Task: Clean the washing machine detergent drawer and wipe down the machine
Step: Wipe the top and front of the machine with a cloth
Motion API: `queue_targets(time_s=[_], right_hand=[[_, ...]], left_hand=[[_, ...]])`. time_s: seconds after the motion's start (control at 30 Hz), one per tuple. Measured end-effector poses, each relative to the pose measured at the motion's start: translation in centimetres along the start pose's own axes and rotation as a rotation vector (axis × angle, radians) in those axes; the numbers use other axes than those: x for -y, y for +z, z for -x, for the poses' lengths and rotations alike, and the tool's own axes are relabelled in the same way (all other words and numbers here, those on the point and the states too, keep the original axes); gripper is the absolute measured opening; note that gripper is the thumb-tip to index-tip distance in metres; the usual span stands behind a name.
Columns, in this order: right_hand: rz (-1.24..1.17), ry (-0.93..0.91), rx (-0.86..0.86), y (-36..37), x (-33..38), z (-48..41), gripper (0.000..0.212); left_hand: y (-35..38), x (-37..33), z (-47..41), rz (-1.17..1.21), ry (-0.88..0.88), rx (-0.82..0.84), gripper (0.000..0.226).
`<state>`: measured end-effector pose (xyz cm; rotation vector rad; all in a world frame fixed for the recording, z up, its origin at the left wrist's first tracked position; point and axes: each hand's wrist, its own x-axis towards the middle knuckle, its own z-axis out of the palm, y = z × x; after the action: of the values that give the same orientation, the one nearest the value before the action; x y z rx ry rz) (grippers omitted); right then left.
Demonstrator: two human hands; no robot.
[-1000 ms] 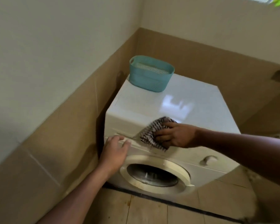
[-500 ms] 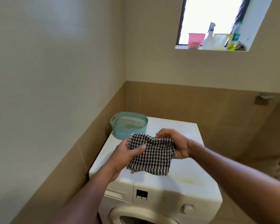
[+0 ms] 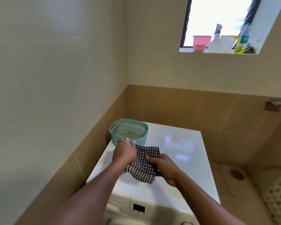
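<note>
A white front-loading washing machine (image 3: 182, 153) stands in the corner, its glossy top facing me. Both hands hold a black-and-white checked cloth (image 3: 143, 168) just above the top's front left part. My left hand (image 3: 123, 153) grips the cloth's far left corner, close to the basket. My right hand (image 3: 164, 168) grips its right edge, fingers curled round the fabric. The detergent drawer front (image 3: 115, 207) shows shut at the panel's left, partly hidden by my left forearm.
A teal plastic basket (image 3: 113, 135) sits on the machine's back left corner. Tiled walls close in on the left and behind. A high window sill holds a pink tub (image 3: 201, 42) and bottles (image 3: 215, 41). A floor drain (image 3: 237, 173) and a white lattice mat (image 3: 279, 202) lie to the right.
A second ago my right hand wiped the front panel with the cloth and my left rested by the drawer. Both hands then lifted the cloth over the top and now spread it lower.
</note>
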<state>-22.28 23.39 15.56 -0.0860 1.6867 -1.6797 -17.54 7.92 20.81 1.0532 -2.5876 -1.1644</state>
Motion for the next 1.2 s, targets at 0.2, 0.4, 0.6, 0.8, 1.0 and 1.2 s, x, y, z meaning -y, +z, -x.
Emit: queue_targets(time_s=[0.2, 0.4, 0.6, 0.8, 1.0, 1.2], right_hand=[[-0.219, 0.149, -0.127, 1.3, 4.5, -7.5, 0.031], [-0.088, 0.087, -0.223, 3.4, 11.2, -16.3, 0.043], [0.481, 0.006, -0.493, 5.9, 10.3, -24.2, 0.055], [0.998, -0.008, -0.469, 5.9, 7.4, -28.3, 0.028], [1.184, 0.12, -0.388, 5.1, 5.9, -29.4, 0.026], [1.439, 0.165, -0.284, 5.9, 5.8, -29.0, 0.027]], left_hand=[[-3.3, -0.1, -9.1, 0.42, -0.26, 0.479, 0.021], [-6.8, 0.5, -21.2, 0.506, -0.263, 0.51, 0.018], [-3.6, 0.6, -29.9, 0.111, 0.056, 0.335, 0.048], [2.1, 3.1, -33.4, -0.39, 0.386, 0.505, 0.032], [4.7, 5.2, -33.9, -0.577, 0.441, 0.583, 0.042], [4.5, 4.7, -32.6, -0.843, 0.558, 0.562, 0.03]])
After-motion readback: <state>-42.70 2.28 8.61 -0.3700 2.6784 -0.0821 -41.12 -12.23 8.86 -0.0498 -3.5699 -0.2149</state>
